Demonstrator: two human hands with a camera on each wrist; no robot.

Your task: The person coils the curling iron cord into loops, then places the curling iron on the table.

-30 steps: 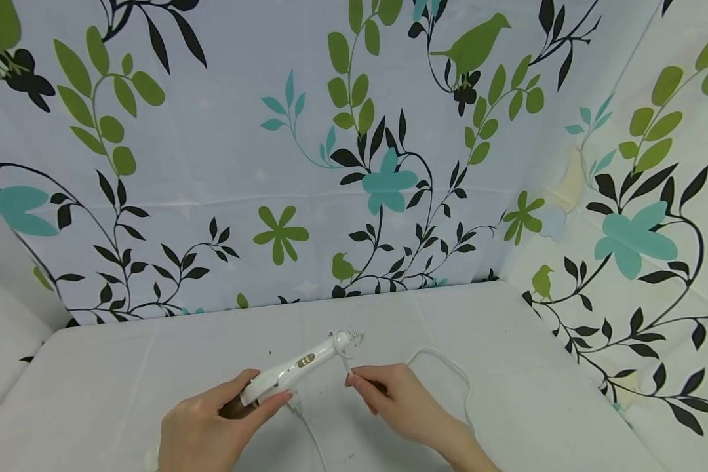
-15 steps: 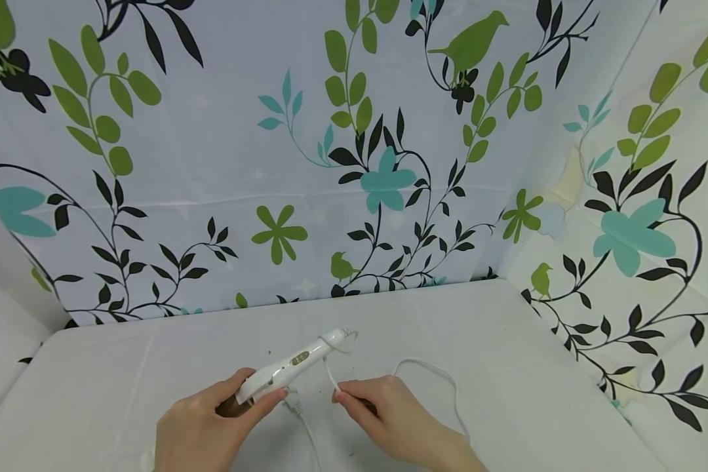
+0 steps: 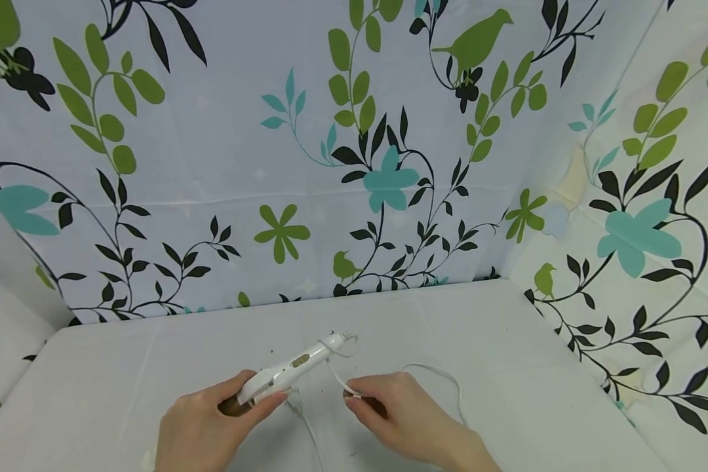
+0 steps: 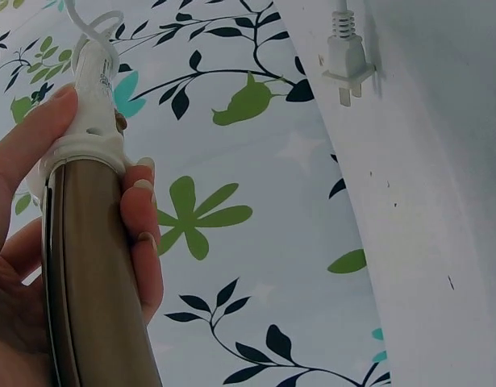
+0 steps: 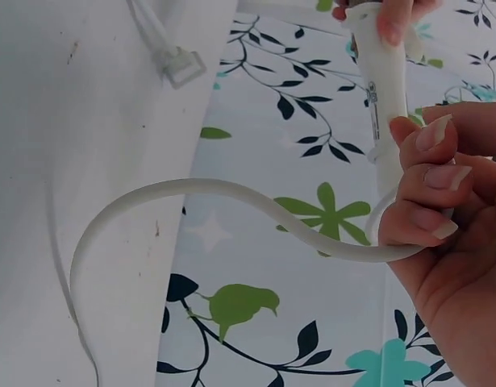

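1. Behind the hair iron (image 3: 284, 375), pale patterned cloth (image 3: 212, 131) hangs across the background and down both sides, printed with green leaves and birds, teal flowers and dark stems.
2. Beneath the iron spreads a white-covered table (image 3: 495, 354).
3. At the iron's near end, the person's left hand (image 3: 203, 423) holds it, fingers wrapped round from both sides where the white handle (image 4: 93, 89) meets the bronze barrel (image 4: 98, 274).
4. To the right of the iron, a little apart from it, the right hand (image 3: 410, 416) holds a white cord (image 5: 207, 187) in curled fingers.
5. The iron itself slants in the left hand, handle pointing away from the person and to the right; the hand hides much of its barrel in the head view.
6. From the iron's far end, the cord makes a small loop across the handle and runs to the right hand; another stretch curves over the table farther right.
7. Just to the near side of the iron, beside the left hand's fingertips, is a white plug (image 4: 346, 60) with two flat prongs.
8. On the iron's handle sits a small gold oval panel (image 3: 300, 360).
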